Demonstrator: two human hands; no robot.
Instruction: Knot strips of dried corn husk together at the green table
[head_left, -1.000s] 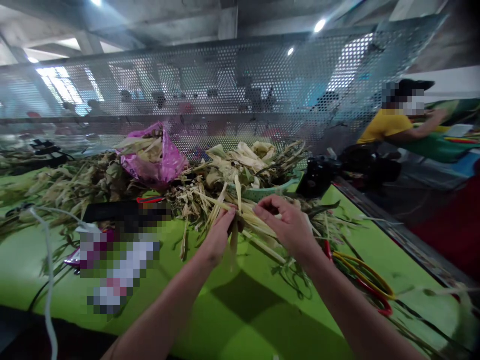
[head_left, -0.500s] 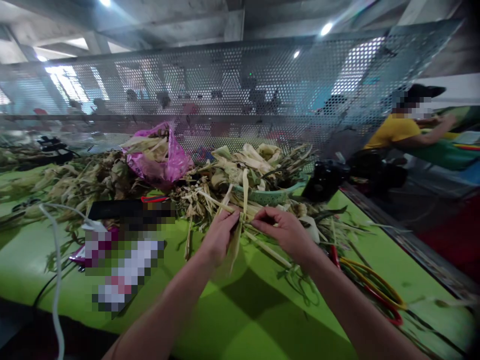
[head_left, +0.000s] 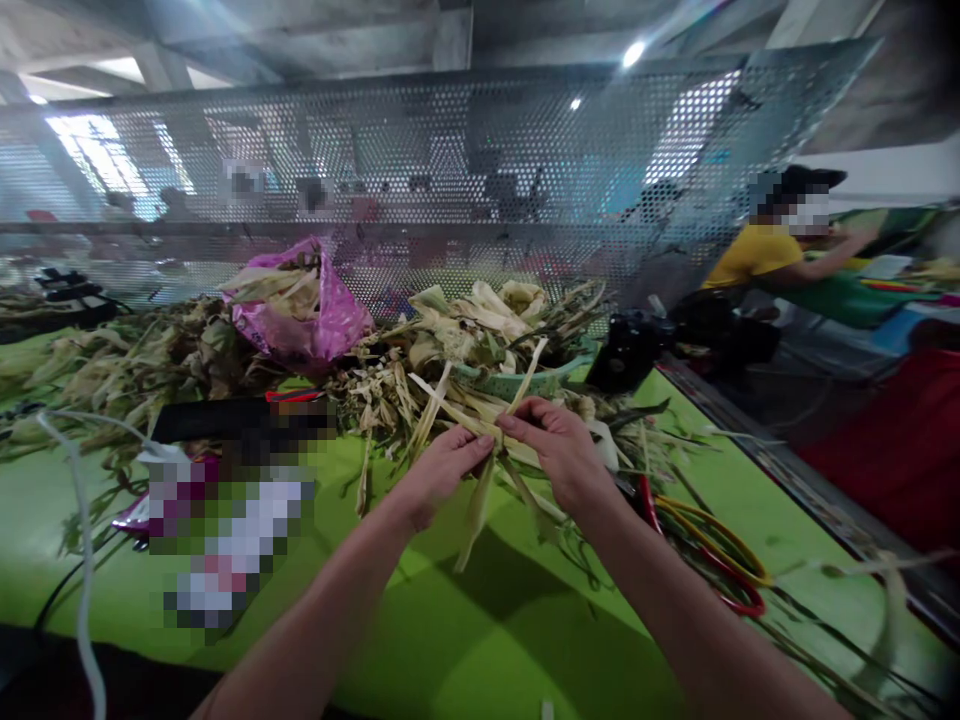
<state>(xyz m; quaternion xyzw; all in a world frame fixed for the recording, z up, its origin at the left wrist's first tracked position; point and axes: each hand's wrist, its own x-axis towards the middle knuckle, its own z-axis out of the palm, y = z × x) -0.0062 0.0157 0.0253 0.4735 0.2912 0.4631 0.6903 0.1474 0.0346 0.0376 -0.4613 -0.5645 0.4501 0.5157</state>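
Pale dried corn husk strips [head_left: 478,512] cross one another between my two hands, over the green tabletop. My left hand [head_left: 442,468] pinches them from the left with thumb and fingers. Close against it, my right hand [head_left: 553,447] is closed on the strips near where they cross. One strip end [head_left: 531,370] points up past my right fingers, and others hang below. Just behind my hands stands a green basket [head_left: 536,380] heaped with dry husks. My fingers partly hide the crossing point.
A pink plastic bag [head_left: 337,315] of husks and a long husk pile [head_left: 172,345] lie at the back left. Red-handled and yellow loops [head_left: 712,540] lie right. A white cable [head_left: 82,560] runs down the left. Behind stands a perforated metal screen [head_left: 420,150]; a person in yellow [head_left: 754,255] sits beyond.
My right hand has moved in to meet the left and grips the strips. The upright strip now leans right. The whole view has shifted slightly, so things appear further left.
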